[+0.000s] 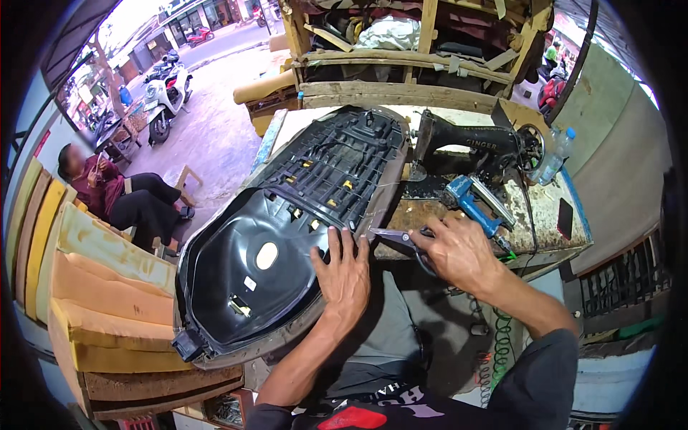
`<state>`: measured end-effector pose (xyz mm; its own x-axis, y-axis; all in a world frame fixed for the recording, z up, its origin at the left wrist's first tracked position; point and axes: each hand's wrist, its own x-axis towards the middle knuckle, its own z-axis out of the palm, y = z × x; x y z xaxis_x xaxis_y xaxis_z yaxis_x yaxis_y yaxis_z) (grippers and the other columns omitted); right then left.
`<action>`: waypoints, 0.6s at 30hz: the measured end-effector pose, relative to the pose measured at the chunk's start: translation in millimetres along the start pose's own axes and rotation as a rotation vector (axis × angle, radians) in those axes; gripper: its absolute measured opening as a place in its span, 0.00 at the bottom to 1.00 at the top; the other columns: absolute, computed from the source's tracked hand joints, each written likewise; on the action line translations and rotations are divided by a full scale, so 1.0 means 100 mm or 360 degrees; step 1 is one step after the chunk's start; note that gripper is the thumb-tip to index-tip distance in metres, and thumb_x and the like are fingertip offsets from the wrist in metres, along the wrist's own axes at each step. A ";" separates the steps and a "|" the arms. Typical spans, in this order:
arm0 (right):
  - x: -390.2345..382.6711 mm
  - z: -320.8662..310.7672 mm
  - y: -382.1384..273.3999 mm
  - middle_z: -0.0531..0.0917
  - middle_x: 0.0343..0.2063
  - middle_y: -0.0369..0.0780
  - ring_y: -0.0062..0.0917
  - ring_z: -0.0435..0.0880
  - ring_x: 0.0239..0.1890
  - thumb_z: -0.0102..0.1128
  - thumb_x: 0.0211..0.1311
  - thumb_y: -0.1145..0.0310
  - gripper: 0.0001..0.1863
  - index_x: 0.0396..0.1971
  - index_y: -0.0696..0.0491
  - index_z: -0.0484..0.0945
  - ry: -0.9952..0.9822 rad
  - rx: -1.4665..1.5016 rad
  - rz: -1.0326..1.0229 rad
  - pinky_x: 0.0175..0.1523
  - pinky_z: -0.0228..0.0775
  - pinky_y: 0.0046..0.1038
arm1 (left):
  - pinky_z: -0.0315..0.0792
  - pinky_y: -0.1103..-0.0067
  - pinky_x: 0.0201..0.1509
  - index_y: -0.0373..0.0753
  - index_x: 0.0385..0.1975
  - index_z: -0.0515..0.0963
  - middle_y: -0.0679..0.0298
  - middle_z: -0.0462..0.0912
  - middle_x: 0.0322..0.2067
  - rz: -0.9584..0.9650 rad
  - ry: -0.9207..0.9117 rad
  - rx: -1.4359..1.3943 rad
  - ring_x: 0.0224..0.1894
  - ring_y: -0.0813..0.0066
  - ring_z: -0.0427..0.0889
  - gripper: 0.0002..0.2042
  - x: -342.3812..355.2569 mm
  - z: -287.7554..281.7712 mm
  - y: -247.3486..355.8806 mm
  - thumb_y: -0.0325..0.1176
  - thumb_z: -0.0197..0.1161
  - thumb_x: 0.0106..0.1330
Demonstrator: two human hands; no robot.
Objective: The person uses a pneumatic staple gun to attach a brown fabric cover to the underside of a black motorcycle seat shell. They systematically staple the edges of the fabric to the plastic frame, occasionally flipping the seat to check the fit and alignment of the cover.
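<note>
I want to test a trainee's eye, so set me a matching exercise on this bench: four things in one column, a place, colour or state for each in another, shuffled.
1. scissors
2. phone
3. bottle
4. left hand

A. clear, blue-capped
B. spread on the upturned seat
C. held in the right hand
D. flat and dark, near the table's right edge

Pairs: 1-C, 2-D, 3-A, 4-B.

Long black plastic seat base (287, 229): glossy, yellow flecks, cream oval; 9 o'clock.
Humped black metal sewing machine (466, 137): pale lettering; 2 o'clock.
Angular blue staple gun (474, 206): silver strip; 3 o'clock.
Stacked flat foam slabs (111, 294): peach, mustard, tan; 8 o'clock.
Black cloth shirt (401, 405): red, pale print; 6 o'clock.
</note>
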<state>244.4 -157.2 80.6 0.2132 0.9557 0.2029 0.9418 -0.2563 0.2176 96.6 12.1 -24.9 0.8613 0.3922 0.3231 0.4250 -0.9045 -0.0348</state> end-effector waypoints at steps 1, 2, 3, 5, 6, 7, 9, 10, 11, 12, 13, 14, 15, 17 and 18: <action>0.05 -0.03 -0.01 0.82 0.37 0.40 0.34 0.85 0.37 0.70 0.56 0.64 0.24 0.55 0.47 0.85 -0.0094 -0.0015 -0.0007 0.39 0.80 0.36 | 0.57 0.40 0.67 0.47 0.66 0.75 0.51 0.73 0.68 0.0006 0.0008 -0.0021 0.75 0.47 0.63 0.24 -0.02 0.02 -0.01 0.33 0.60 0.68; 0.09 -0.07 -0.02 0.82 0.38 0.40 0.35 0.86 0.38 0.68 0.57 0.65 0.23 0.55 0.48 0.85 -0.0186 -0.0031 -0.0014 0.39 0.80 0.37 | 0.57 0.41 0.67 0.47 0.66 0.75 0.51 0.75 0.67 0.0011 0.0017 -0.0041 0.74 0.47 0.63 0.24 -0.04 0.03 -0.02 0.33 0.60 0.68; 0.13 -0.13 -0.01 0.82 0.38 0.41 0.35 0.86 0.39 0.67 0.58 0.66 0.22 0.55 0.49 0.85 -0.0280 -0.0048 -0.0024 0.39 0.80 0.37 | 0.58 0.41 0.67 0.47 0.66 0.76 0.51 0.76 0.66 0.0014 0.0024 -0.0062 0.74 0.47 0.64 0.24 -0.04 0.03 -0.02 0.33 0.60 0.69; 0.20 -0.20 0.00 0.82 0.38 0.42 0.37 0.87 0.41 0.62 0.60 0.67 0.22 0.55 0.51 0.84 -0.0320 -0.0027 -0.0052 0.40 0.80 0.37 | 0.58 0.43 0.66 0.46 0.66 0.76 0.51 0.77 0.66 0.0012 0.0034 -0.0069 0.74 0.47 0.64 0.24 -0.03 0.02 -0.02 0.33 0.59 0.69; 0.21 -0.22 0.00 0.82 0.38 0.42 0.37 0.86 0.41 0.62 0.60 0.67 0.22 0.56 0.51 0.84 -0.0344 -0.0028 -0.0052 0.40 0.80 0.37 | 0.59 0.43 0.66 0.46 0.66 0.76 0.50 0.76 0.66 0.0017 0.0023 -0.0076 0.74 0.47 0.64 0.24 -0.03 0.02 -0.02 0.33 0.59 0.69; 0.22 -0.22 -0.01 0.81 0.38 0.42 0.36 0.86 0.41 0.62 0.60 0.68 0.22 0.56 0.52 0.84 -0.0369 -0.0029 -0.0052 0.40 0.80 0.37 | 0.59 0.43 0.65 0.46 0.66 0.77 0.50 0.76 0.66 0.0021 0.0012 -0.0084 0.74 0.46 0.64 0.24 -0.04 0.00 -0.02 0.33 0.59 0.68; 0.19 -0.18 -0.11 0.81 0.39 0.42 0.36 0.85 0.42 0.61 0.60 0.68 0.24 0.57 0.52 0.83 -0.0270 -0.0136 -0.0073 0.40 0.80 0.37 | 0.60 0.45 0.63 0.45 0.65 0.77 0.50 0.77 0.65 0.0019 0.0028 -0.0089 0.73 0.46 0.65 0.24 -0.03 -0.02 -0.01 0.33 0.60 0.67; 0.17 -0.16 -0.14 0.80 0.39 0.42 0.35 0.85 0.42 0.61 0.59 0.68 0.24 0.58 0.52 0.83 -0.0223 -0.0192 -0.0086 0.41 0.80 0.37 | 0.61 0.45 0.62 0.45 0.65 0.77 0.50 0.77 0.65 0.0019 0.0040 -0.0092 0.73 0.46 0.65 0.24 -0.02 -0.02 -0.01 0.33 0.60 0.67; 0.16 -0.16 -0.15 0.80 0.39 0.43 0.35 0.84 0.44 0.60 0.60 0.69 0.22 0.56 0.53 0.83 -0.0228 -0.0180 -0.0091 0.42 0.80 0.37 | 0.61 0.46 0.62 0.45 0.65 0.77 0.50 0.77 0.64 0.0019 0.0052 -0.0095 0.73 0.46 0.66 0.24 -0.01 -0.01 -0.01 0.32 0.60 0.66; 0.15 -0.17 -0.15 0.80 0.39 0.43 0.35 0.84 0.45 0.59 0.61 0.69 0.21 0.55 0.54 0.83 -0.0225 -0.0164 -0.0095 0.44 0.80 0.36 | 0.62 0.46 0.61 0.44 0.64 0.78 0.50 0.78 0.64 0.0030 0.0049 -0.0096 0.72 0.46 0.66 0.24 -0.01 -0.02 -0.01 0.32 0.60 0.66; 0.15 -0.18 -0.14 0.80 0.39 0.43 0.35 0.83 0.47 0.58 0.62 0.70 0.19 0.53 0.56 0.83 -0.0223 -0.0148 -0.0098 0.45 0.80 0.36 | 0.62 0.47 0.60 0.44 0.64 0.78 0.50 0.78 0.64 0.0041 0.0046 -0.0096 0.72 0.46 0.67 0.24 0.00 -0.04 -0.02 0.32 0.60 0.66; 0.16 -0.15 -0.08 0.80 0.39 0.43 0.36 0.84 0.45 0.58 0.62 0.69 0.23 0.58 0.55 0.82 -0.0277 -0.0119 -0.0069 0.43 0.80 0.38 | 0.63 0.47 0.60 0.44 0.64 0.78 0.50 0.78 0.63 0.0051 0.0042 -0.0098 0.71 0.46 0.67 0.24 0.00 -0.05 -0.03 0.32 0.60 0.66; 0.19 -0.19 -0.02 0.80 0.39 0.42 0.36 0.85 0.43 0.58 0.63 0.69 0.22 0.56 0.55 0.83 -0.0278 -0.0100 -0.0087 0.42 0.80 0.38 | 0.63 0.47 0.60 0.44 0.64 0.78 0.50 0.78 0.63 0.0055 0.0051 -0.0092 0.71 0.46 0.67 0.24 0.00 -0.06 -0.03 0.32 0.60 0.66; 0.23 -0.29 -0.05 0.81 0.39 0.42 0.35 0.85 0.42 0.59 0.62 0.68 0.20 0.54 0.55 0.84 -0.0274 -0.0007 -0.0073 0.42 0.81 0.37 | 0.63 0.48 0.59 0.43 0.63 0.78 0.50 0.78 0.63 0.0063 0.0069 -0.0083 0.70 0.46 0.67 0.24 -0.01 -0.07 -0.05 0.32 0.61 0.65; 0.23 -0.27 -0.05 0.80 0.39 0.42 0.35 0.85 0.43 0.60 0.61 0.67 0.21 0.55 0.53 0.84 -0.0293 -0.0026 -0.0068 0.41 0.80 0.37 | 0.63 0.49 0.59 0.42 0.63 0.78 0.50 0.78 0.63 0.0062 0.0078 -0.0096 0.70 0.46 0.68 0.24 0.01 -0.06 -0.04 0.33 0.61 0.65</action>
<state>237.2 -138.1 109.6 0.2183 0.9757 0.0155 0.9470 -0.2157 0.2379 94.1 14.9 -18.3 0.8614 0.3494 0.3686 0.3728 -0.9279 0.0083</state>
